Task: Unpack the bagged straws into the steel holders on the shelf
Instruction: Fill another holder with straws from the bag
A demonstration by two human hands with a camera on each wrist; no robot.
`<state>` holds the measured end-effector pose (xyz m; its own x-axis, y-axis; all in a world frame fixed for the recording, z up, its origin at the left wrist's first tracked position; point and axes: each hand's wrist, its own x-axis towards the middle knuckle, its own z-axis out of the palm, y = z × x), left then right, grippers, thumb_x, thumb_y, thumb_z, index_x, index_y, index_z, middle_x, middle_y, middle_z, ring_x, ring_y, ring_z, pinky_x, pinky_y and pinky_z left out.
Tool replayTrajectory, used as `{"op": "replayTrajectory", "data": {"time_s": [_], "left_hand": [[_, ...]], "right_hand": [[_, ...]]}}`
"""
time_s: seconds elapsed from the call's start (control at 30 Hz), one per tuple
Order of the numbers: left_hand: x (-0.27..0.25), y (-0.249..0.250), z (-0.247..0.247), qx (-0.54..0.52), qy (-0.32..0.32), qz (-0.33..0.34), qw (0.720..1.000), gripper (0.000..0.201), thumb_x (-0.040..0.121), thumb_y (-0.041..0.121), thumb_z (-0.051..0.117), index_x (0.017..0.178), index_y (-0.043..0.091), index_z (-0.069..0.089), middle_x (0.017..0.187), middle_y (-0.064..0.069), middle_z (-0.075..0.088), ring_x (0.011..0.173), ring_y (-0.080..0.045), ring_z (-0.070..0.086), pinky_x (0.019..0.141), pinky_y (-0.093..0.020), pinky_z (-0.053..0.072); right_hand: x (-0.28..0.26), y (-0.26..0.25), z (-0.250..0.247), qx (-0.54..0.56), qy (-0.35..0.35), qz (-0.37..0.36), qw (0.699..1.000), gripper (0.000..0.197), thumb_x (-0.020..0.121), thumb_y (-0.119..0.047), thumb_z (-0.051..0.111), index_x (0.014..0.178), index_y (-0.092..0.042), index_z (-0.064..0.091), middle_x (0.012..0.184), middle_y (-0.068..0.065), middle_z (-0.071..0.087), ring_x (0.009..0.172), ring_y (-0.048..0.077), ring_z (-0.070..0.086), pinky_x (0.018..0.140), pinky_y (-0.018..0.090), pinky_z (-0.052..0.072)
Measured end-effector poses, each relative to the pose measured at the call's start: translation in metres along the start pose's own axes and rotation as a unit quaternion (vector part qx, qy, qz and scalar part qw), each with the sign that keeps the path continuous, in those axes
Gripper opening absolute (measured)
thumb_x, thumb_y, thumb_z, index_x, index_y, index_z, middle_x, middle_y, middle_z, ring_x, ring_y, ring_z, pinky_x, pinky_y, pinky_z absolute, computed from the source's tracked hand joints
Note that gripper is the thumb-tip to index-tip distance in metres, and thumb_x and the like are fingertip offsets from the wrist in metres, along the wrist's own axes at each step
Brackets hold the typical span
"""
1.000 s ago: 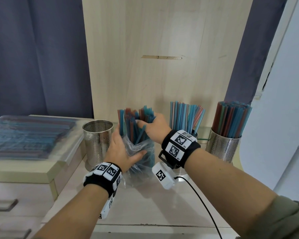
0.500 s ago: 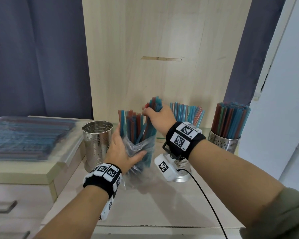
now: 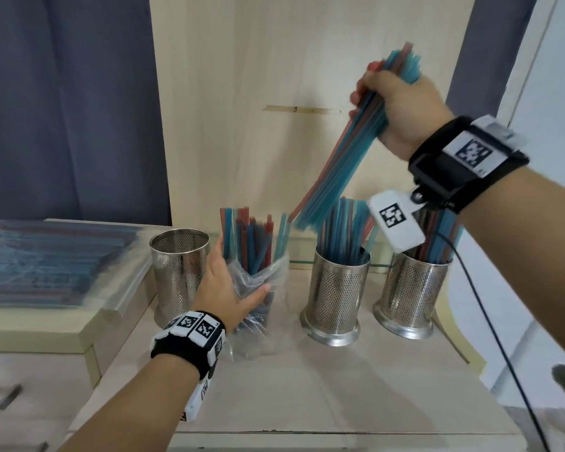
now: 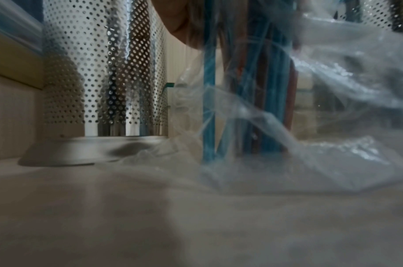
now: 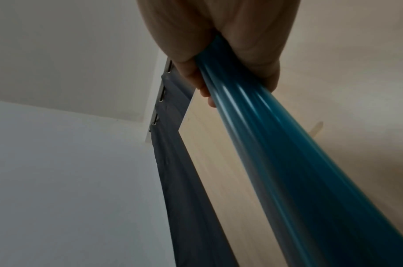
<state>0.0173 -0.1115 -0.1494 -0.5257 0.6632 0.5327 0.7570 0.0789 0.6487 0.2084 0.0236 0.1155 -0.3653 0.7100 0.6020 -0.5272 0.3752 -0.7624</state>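
My right hand (image 3: 393, 104) grips a bundle of blue and red straws (image 3: 340, 161) raised high, slanting down to the left above the middle steel holder (image 3: 338, 293), which holds several straws. The same straw bundle (image 5: 287, 162) fills the right wrist view, with my right hand (image 5: 218, 45) wrapped round it. My left hand (image 3: 229, 288) holds the clear plastic bag (image 3: 258, 282) upright on the shelf, with straws still standing in it. The bag (image 4: 310, 117) and its straws show close in the left wrist view. An empty steel holder (image 3: 180, 272) stands to the left, also seen as holder (image 4: 100, 72).
A third steel holder (image 3: 411, 295) at the right is packed with straws. A flat pack of bagged straws (image 3: 46, 259) lies on the raised drawer unit (image 3: 40, 324) at left. A black cable (image 3: 490, 321) hangs from my right wrist. A wood panel (image 3: 307, 93) backs the shelf.
My right hand has pulled a bundle of straws up out of the bag and lifted it high to the right. My left hand stays on the bag.
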Motion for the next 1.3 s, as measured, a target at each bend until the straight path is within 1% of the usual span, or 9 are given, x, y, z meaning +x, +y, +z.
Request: {"op": "replayTrajectory", "data": {"time_s": [0.2,0.5,0.67,0.83,1.0,1.07,1.13,1.23,1.3], "left_hand": [[0.001,-0.001,0.001,0.005,-0.002,-0.002,1.0,0.121,0.072,0.048,0.08,0.154,0.008,0.0,0.161,-0.01,0.016,0.145,-0.023,0.026,0.114,-0.036,0.027],[0.0,-0.001,0.002,0.011,-0.004,-0.007,1.0,0.12,0.072,0.05,0.079,0.154,0.007,0.002,0.159,-0.011,0.019,0.144,-0.025,0.03,0.112,-0.036,0.029],[0.001,-0.002,0.002,0.01,0.004,0.0,1.0,0.118,0.07,0.052,0.079,0.153,0.007,0.007,0.156,-0.011,0.026,0.141,-0.025,0.034,0.113,-0.044,0.036],[0.003,-0.006,0.003,0.006,0.005,0.004,1.0,0.117,0.069,0.051,0.079,0.153,0.01,0.007,0.156,-0.009,0.026,0.141,-0.023,0.035,0.112,-0.041,0.036],[0.005,-0.01,0.004,0.001,0.0,0.004,1.0,0.118,0.068,0.055,0.078,0.152,0.017,0.006,0.156,-0.007,0.025,0.141,-0.023,0.035,0.112,-0.047,0.038],[0.005,-0.012,0.005,0.002,0.0,0.003,1.0,0.118,0.068,0.056,0.078,0.152,0.017,0.005,0.157,-0.007,0.025,0.142,-0.022,0.034,0.112,-0.045,0.037],[0.005,-0.012,0.005,0.003,0.001,0.003,1.0,0.119,0.068,0.056,0.078,0.153,0.017,0.005,0.157,-0.007,0.024,0.142,-0.022,0.033,0.113,-0.042,0.035],[0.005,-0.011,0.005,0.008,0.002,0.002,1.0,0.12,0.069,0.056,0.077,0.153,0.015,0.004,0.158,-0.007,0.023,0.142,-0.022,0.032,0.113,-0.04,0.034],[0.004,-0.01,0.006,0.01,0.002,0.004,1.0,0.12,0.069,0.056,0.077,0.154,0.014,0.003,0.158,-0.008,0.021,0.143,-0.022,0.031,0.113,-0.04,0.032]], "right_hand": [[0.005,-0.011,-0.031,-0.065,0.019,-0.027,0.997,0.014,0.09,-0.001,0.059,0.084,-0.013,0.056,0.073,0.004,0.059,0.069,0.019,0.063,0.072,0.036,0.053],[-0.007,0.032,-0.05,-0.143,0.004,0.019,0.99,0.016,0.092,0.0,0.058,0.084,-0.014,0.055,0.073,0.002,0.061,0.068,0.017,0.062,0.071,0.035,0.052],[-0.013,0.055,-0.049,-0.168,0.001,0.039,0.985,0.015,0.089,0.0,0.063,0.083,-0.013,0.056,0.071,0.003,0.062,0.065,0.018,0.062,0.068,0.035,0.053],[-0.022,0.079,-0.044,-0.19,0.001,0.064,0.98,0.015,0.088,-0.001,0.063,0.081,-0.013,0.057,0.069,0.004,0.061,0.063,0.018,0.061,0.066,0.034,0.053],[-0.039,0.108,-0.042,-0.257,-0.018,0.089,0.962,0.008,0.09,-0.006,0.063,0.086,-0.012,0.057,0.067,0.002,0.063,0.07,0.02,0.06,0.08,0.04,0.053],[-0.049,0.121,-0.043,-0.293,-0.013,0.095,0.951,0.004,0.091,-0.01,0.063,0.092,-0.006,0.063,0.07,0.002,0.064,0.072,0.019,0.061,0.08,0.032,0.053],[-0.056,0.132,-0.044,-0.336,-0.003,0.099,0.936,0.013,0.092,-0.014,0.064,0.095,-0.002,0.066,0.074,0.002,0.066,0.07,0.013,0.061,0.073,0.023,0.051],[-0.061,0.139,-0.043,-0.371,0.036,0.098,0.923,0.01,0.092,-0.018,0.065,0.095,-0.01,0.062,0.085,0.003,0.066,0.076,0.012,0.061,0.076,0.028,0.048],[-0.063,0.139,-0.043,-0.366,0.073,0.091,0.923,0.036,0.088,-0.02,0.071,0.118,-0.011,0.052,0.103,0.0,0.06,0.091,0.014,0.058,0.082,0.028,0.048]]}}
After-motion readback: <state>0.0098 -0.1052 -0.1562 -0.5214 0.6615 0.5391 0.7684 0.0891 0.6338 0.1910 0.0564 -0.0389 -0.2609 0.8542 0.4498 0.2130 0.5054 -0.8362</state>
